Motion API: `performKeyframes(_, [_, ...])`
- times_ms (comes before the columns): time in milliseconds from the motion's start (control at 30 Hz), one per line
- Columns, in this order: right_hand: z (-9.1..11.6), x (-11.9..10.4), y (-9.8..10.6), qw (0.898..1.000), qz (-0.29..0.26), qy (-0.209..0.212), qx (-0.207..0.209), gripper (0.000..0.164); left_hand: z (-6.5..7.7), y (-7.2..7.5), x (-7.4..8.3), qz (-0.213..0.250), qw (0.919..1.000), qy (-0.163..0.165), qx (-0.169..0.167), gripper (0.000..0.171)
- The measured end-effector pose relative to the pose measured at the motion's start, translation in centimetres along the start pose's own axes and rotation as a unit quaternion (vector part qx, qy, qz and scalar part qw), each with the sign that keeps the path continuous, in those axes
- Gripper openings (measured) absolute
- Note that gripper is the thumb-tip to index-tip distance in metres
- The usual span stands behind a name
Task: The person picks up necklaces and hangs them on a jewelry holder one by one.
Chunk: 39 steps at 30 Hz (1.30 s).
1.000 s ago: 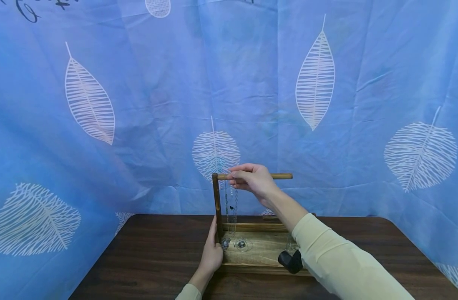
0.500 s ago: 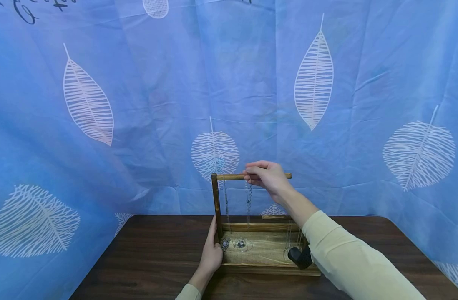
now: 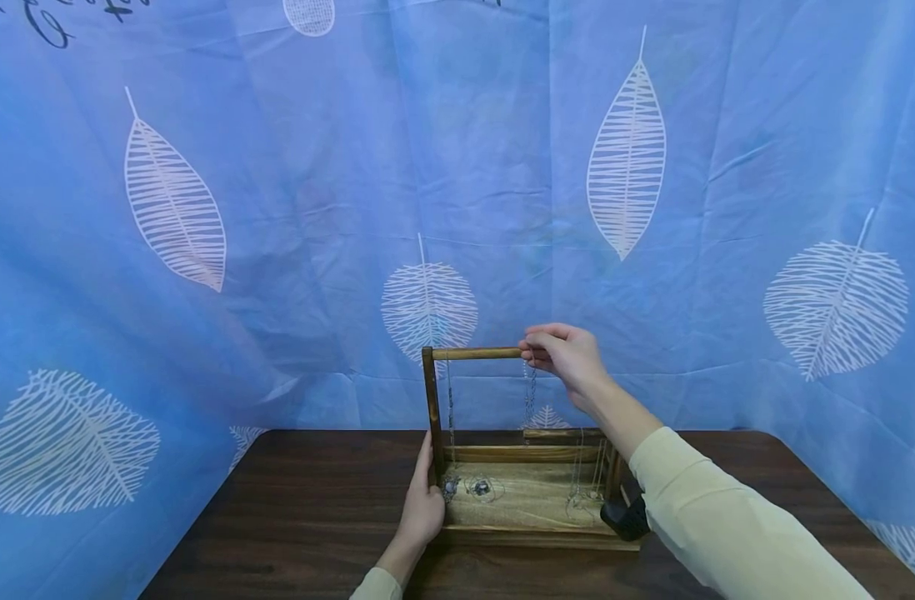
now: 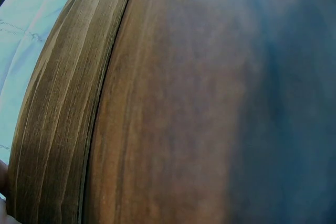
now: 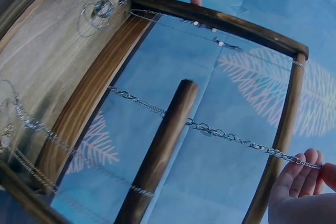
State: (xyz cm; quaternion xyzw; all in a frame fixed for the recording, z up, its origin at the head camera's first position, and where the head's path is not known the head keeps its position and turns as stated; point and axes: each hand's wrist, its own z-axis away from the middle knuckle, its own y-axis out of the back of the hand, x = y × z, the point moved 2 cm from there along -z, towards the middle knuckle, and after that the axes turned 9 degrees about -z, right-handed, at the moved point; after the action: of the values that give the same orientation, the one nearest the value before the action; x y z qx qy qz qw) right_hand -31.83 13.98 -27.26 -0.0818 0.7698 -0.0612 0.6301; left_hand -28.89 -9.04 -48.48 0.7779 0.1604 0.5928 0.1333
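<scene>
pinching a silver chain (image 5: 231,136) between thumb and fingers: right hand (image 3: 566,358), at the upper bar (image 3: 476,354), covering the end away from the post (image 3: 432,408). chain hangs from the fingers toward the back edge of the tray (image 3: 525,521); cannot tell if it loops over the bar. left hand (image 3: 425,508) rests against the post's outer side, fingers straight. a necklace (image 3: 452,408) hangs beside the post. coiled jewellery (image 3: 482,488) lies in the tray; thin strands (image 3: 577,467) hang from the lower bar (image 3: 551,433). dark wooden table (image 3: 315,508) beneath.
</scene>
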Motion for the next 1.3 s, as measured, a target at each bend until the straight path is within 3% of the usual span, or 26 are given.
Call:
performKeyframes(933, [0.7, 0.4, 6.6, 0.998, 0.021, 0.007, 0.062, 0.039, 0.2, 0.2, 0.3, 0.007, 0.9999, 0.006, -0.005, 0.096])
performKeyframes(1300, [0.5, 0.0, 7.9, 0.997, 0.016, 0.010, 0.076, 0.038, 0.1, 0.2, 0.2, 0.006, 1.0000, 0.005, -0.006, 0.096])
